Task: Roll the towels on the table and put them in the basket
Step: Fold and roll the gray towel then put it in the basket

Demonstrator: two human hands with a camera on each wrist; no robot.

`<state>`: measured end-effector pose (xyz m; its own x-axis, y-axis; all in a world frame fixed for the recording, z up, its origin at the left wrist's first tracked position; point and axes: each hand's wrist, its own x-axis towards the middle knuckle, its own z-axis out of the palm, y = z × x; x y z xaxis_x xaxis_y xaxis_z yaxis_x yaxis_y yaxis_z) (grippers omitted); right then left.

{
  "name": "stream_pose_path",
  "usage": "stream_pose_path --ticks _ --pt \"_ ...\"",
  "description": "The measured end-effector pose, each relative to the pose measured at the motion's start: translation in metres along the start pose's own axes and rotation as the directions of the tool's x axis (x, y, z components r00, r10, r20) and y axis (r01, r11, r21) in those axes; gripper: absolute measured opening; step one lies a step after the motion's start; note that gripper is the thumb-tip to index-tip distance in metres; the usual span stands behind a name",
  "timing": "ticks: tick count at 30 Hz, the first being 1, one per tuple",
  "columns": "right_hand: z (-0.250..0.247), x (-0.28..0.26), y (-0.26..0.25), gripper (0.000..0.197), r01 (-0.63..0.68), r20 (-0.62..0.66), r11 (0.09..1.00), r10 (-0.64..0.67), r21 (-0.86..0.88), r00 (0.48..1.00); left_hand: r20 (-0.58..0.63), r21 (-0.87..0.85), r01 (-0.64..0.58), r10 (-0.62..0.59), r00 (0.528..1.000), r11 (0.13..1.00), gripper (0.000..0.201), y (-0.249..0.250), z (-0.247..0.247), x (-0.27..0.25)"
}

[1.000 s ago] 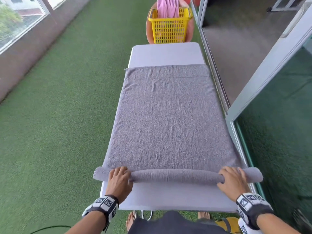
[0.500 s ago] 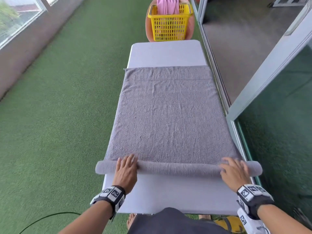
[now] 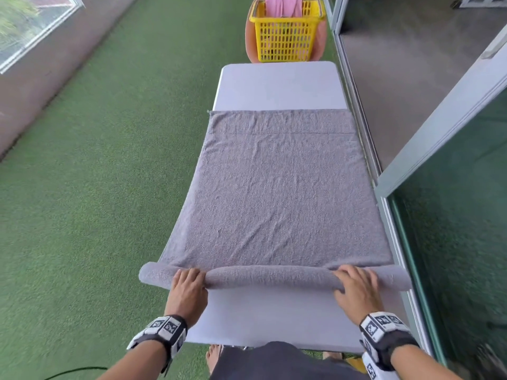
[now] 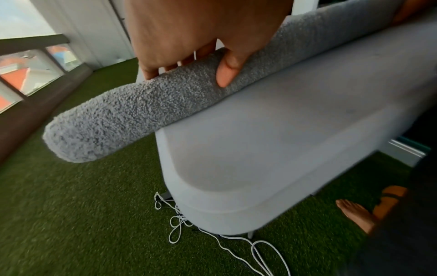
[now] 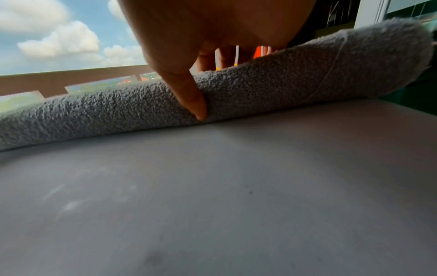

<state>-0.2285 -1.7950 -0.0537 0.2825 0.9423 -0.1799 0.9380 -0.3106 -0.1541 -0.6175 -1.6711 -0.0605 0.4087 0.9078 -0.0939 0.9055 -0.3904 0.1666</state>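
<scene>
Both the left hand [image 3: 188,289] and right hand [image 3: 356,290] curl around the grey towel's [image 3: 277,193] rolled near end, spaced apart on the table [image 3: 277,86] to keep rolling evenly.

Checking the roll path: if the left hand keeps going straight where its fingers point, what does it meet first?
The left hand points up the white table. Past the grey terry towel's rolled edge it grips, it meets only that towel's flat part; the yellow plastic basket lies beyond the far end.
</scene>
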Motion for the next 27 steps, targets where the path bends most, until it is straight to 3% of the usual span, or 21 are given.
stream_pose_path --ticks 4,10,14,18,20,23,24,27 --pt "-0.003 -0.017 0.030 0.038 -0.079 0.063 0.996 0.081 -0.028 0.995 -0.029 -0.068 -0.035 0.033 0.999 0.997 0.025 0.029 0.008 -0.014" --pt "-0.011 -0.045 0.054 0.031 -0.117 0.162 0.984 0.138 -0.132 0.977 -0.042 -0.073 -0.146 0.143 0.989 0.987 0.012 0.046 0.006 -0.023" --pt "-0.016 -0.037 0.059 0.047 -0.117 0.027 0.992 0.118 -0.041 0.993 -0.075 -0.089 -0.081 0.075 0.994 0.993 0.052 0.036 0.013 -0.012" --pt "-0.003 -0.045 0.063 0.069 -0.070 0.196 0.995 0.083 -0.071 0.977 0.005 -0.083 -0.168 0.169 0.986 0.982 0.048 0.034 0.020 -0.017" --pt "-0.008 -0.042 0.060 0.059 -0.095 0.210 0.993 0.109 -0.074 0.972 0.077 -0.096 -0.181 0.189 0.979 0.979 0.051 0.035 0.015 -0.017" --pt "-0.026 -0.021 0.053 0.039 -0.116 0.188 0.990 0.130 -0.084 0.974 0.078 -0.101 -0.163 0.171 0.982 0.981 0.024 0.037 -0.001 0.001" --pt "-0.030 -0.013 0.052 0.041 -0.118 0.166 0.989 0.131 -0.085 0.977 0.074 -0.096 -0.146 0.153 0.985 0.985 0.025 0.040 -0.006 0.009" --pt "-0.033 -0.003 0.053 0.051 -0.139 0.076 0.990 0.139 -0.006 0.987 0.069 -0.082 -0.088 0.093 0.993 0.993 0.055 0.043 -0.005 0.028"
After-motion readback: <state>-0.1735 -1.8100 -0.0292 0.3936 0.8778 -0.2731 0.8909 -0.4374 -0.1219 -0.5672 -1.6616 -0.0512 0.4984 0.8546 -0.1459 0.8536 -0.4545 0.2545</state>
